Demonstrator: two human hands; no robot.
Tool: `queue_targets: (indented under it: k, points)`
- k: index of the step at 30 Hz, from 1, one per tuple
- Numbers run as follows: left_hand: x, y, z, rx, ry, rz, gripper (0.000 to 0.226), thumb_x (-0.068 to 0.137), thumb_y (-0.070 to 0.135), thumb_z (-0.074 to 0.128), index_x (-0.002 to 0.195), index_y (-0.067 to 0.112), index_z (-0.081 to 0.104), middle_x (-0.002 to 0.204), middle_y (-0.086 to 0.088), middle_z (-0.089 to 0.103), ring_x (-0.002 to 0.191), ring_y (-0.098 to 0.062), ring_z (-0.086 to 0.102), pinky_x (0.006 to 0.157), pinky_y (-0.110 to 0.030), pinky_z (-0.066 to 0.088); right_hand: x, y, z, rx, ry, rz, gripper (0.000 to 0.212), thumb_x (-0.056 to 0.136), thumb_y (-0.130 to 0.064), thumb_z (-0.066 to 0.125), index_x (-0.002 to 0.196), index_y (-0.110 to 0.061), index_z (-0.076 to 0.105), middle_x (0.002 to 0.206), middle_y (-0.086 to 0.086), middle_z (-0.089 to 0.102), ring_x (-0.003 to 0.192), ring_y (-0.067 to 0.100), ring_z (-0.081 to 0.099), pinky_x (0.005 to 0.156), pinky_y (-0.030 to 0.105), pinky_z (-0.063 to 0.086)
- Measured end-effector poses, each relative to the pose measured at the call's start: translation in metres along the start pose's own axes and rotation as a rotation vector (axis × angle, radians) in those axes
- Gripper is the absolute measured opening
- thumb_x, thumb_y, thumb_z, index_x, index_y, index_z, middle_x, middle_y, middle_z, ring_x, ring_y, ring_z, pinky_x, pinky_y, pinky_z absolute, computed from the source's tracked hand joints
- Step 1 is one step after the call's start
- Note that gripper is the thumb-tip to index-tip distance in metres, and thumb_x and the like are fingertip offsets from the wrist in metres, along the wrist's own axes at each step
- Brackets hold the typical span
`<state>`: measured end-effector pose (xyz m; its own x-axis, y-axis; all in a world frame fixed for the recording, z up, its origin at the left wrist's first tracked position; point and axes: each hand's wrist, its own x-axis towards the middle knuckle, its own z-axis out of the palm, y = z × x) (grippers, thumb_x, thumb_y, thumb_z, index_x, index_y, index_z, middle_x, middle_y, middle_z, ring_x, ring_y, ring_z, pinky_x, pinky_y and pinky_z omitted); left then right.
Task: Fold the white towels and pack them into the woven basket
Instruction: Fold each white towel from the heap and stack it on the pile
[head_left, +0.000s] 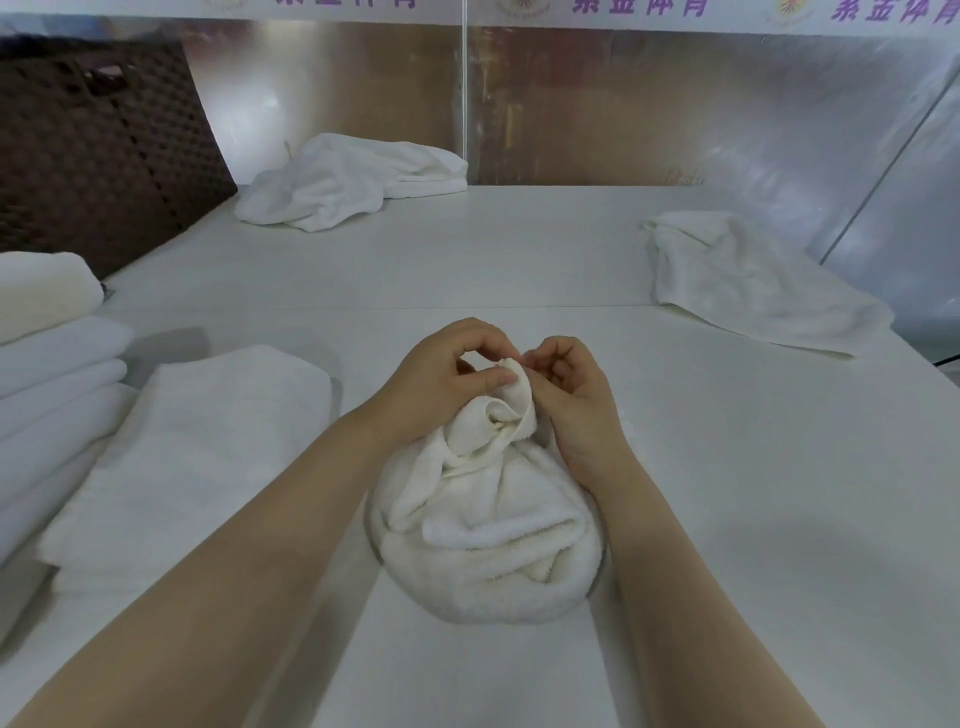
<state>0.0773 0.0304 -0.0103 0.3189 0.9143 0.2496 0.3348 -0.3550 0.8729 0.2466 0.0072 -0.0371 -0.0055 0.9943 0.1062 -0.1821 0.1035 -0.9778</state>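
- Pinching one raised corner of a crumpled towel between thumb and fingers of the left hand; right hand gripping the same fold from the other side, fingers curled.
- Bunched in a round heap on the white table, right at the near edge between both bare forearms.
- Just to the left, lying flat: one folded towel.
- At the far left edge, piled up: a stack of folded towels.
- Standing behind that stack at the back left of the table: a dark brown woven basket, its inside out of view.
- Beside the basket near the back wall: a loose towel heap.
- Spread rumpled at the right edge: another loose towel.
- Closing in the table at back and right: shiny metal wall panels, topped by a white banner with purple lettering.
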Motion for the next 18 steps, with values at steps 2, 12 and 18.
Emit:
queue_targets:
  k: [2,12,18]
  points:
    - [0.003,0.002,-0.003,-0.077,0.042,-0.054,0.016,0.091,0.008,0.066,0.096,0.021,0.070,0.107,0.012,0.072,0.102,-0.006,0.066,0.089,-0.025,0.052,-0.003,-0.007,0.002,-0.030,0.086,-0.075,0.016,0.088,0.002,0.063,0.096,-0.010,0.059,0.098,0.006,0.064,0.091,0.018,0.061,0.078,0.028,0.052]
    - [0.027,0.044,-0.064,0.016,0.413,0.023,0.009,0.092,0.019,0.064,0.093,0.027,0.068,0.097,0.012,0.072,0.094,-0.003,0.064,0.085,-0.018,0.048,-0.028,-0.055,0.025,-0.520,-0.426,-0.158,0.023,0.086,0.004,0.051,0.087,-0.012,0.067,0.087,-0.007,0.070,0.087,0.014,0.064,0.084,0.030,0.051]
    - [0.011,0.031,-0.086,0.146,0.600,-0.053,0.011,0.092,0.027,0.060,0.101,0.027,0.067,0.093,0.020,0.066,0.085,0.012,0.058,0.080,-0.013,0.043,-0.050,-0.039,0.038,-1.298,-0.570,-0.160,0.056,0.073,-0.077,0.058,0.106,-0.032,0.050,0.102,-0.014,0.054,0.094,0.010,0.051,0.086,0.035,0.047]
